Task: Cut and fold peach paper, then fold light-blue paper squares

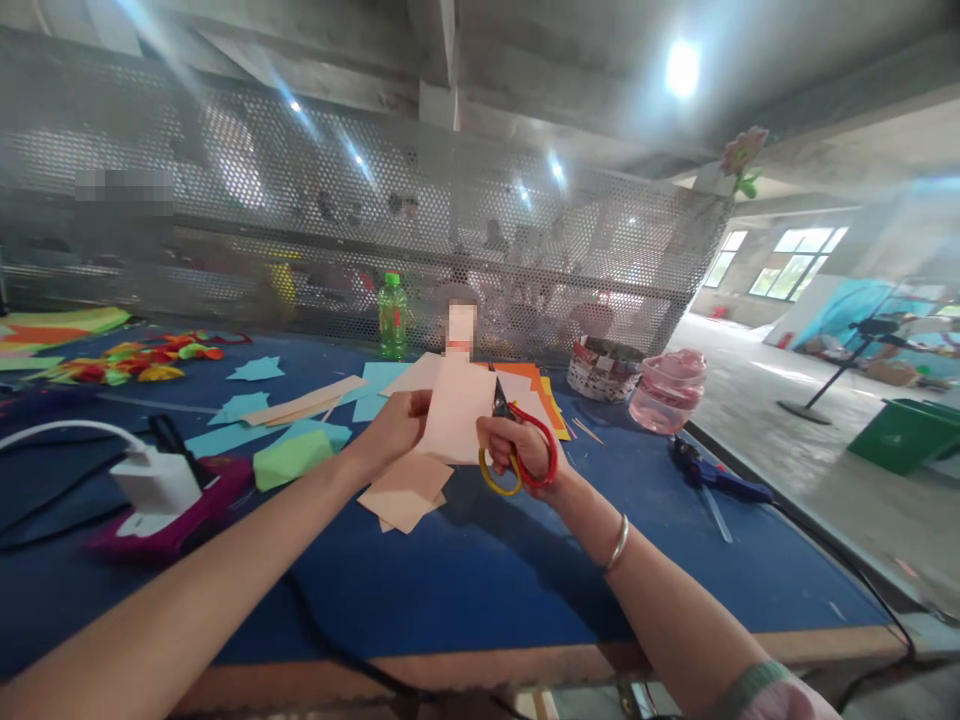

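My left hand (pixel 399 425) is closed on the left edge of a pale pink sheet of paper (pixel 459 405), raised above the table. Scissors (pixel 498 470) with one red and one yellow handle loop are gripped in my right hand (pixel 525 445). Their dark blades point up and away, along the right edge of the sheet; whether they touch the paper I cannot tell. Below the sheet lie several peach paper squares (pixel 409 490). Behind it are light blue sheets (pixel 371 390) and orange paper (pixel 525 372), partly hidden by the pink sheet.
A purple power strip (pixel 217 490) with a white charger (pixel 154 485) stands at left, near green paper (pixel 292 460). A green bottle (pixel 391 318) is at the back. On the right are a round container (pixel 600 370), a pink jar (pixel 670 390) and a blue glue gun (pixel 720 480) with its cord.
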Available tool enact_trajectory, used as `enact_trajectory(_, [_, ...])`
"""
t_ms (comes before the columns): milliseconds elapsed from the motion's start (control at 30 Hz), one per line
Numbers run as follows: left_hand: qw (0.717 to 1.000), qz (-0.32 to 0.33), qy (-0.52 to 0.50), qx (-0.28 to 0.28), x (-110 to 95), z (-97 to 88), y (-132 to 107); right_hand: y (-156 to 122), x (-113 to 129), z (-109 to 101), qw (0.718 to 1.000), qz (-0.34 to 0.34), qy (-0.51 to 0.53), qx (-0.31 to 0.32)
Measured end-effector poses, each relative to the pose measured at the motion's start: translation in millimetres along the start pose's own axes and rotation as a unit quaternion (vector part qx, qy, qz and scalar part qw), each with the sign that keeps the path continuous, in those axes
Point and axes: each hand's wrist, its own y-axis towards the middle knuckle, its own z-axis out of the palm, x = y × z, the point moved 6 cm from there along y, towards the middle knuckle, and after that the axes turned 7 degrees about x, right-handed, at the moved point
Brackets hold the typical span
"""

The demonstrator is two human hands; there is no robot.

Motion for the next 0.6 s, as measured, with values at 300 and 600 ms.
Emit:
enact_trajectory(300, [0.961, -0.100, -0.234, 0.107, 28.1, 18.4, -19.8, -1.3, -14.4, 14.5, 0.999, 0.015, -0.003, 0.044])
enact_trajectory(600, [0.974, -0.029, -0.177, 0.135, 20.7, 21.4, -21.5, -0.9, -18.5, 20.2, 0.997, 0.055, 0.045, 0.036])
